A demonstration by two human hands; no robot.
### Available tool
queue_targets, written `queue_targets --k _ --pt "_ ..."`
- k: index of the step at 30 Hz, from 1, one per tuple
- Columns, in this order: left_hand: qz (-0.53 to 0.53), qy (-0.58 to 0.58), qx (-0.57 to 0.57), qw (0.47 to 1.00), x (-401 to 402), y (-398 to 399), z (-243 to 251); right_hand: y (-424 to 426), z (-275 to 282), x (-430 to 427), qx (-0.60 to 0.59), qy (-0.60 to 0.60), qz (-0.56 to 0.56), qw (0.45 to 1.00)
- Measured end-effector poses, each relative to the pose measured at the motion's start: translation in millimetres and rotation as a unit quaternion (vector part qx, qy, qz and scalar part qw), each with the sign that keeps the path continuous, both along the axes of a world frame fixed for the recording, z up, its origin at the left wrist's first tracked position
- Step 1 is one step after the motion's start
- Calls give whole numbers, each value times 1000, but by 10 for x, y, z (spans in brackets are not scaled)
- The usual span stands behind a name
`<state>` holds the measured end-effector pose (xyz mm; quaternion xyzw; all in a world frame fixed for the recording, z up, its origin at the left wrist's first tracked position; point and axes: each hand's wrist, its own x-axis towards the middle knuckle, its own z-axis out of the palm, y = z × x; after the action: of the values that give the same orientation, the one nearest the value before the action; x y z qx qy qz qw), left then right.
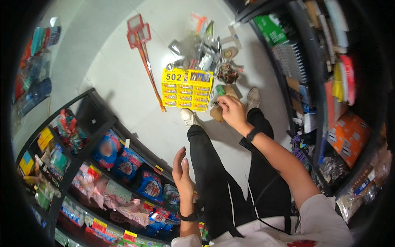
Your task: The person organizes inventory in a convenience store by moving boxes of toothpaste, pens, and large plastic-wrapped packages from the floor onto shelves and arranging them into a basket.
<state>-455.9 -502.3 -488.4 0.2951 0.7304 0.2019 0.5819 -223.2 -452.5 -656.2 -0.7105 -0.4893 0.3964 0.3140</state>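
My left hand (182, 174) hangs in the air, fingers apart and holding nothing, beside the shelf of blue bags. My right hand (234, 112) is over the floor in front of my shoes, its thumb and fingertips brought together. Something small and dark shows at those fingertips, but I cannot tell whether it is gripped. Below them lies a brown cardboard piece (217, 114), partly hidden by the hand, with a green object (220, 90) beyond it. Just left are yellow display cards (187, 92) carrying rows of small glue tubes in printed packs.
Fly swatters with red heads (138, 31) lie on the tiled floor. Loose packaged goods (202, 55) are heaped beyond the cards, near a dark bundle (228, 73). Shelving with blue detergent bags (127, 163) stands left; a rack with spiral notebooks (290, 60) stands right.
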Motion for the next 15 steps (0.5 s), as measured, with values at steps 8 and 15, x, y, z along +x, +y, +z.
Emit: queue_targets --k 8,15 --pt "20 43 -87 995 -454 -533 -1518 -530 -2735 -670 -134 -63 106 983" --pt "55 44 -102 992 -1121 -710 -1961 -1025 -3668 -759 -130 -154 243 949"
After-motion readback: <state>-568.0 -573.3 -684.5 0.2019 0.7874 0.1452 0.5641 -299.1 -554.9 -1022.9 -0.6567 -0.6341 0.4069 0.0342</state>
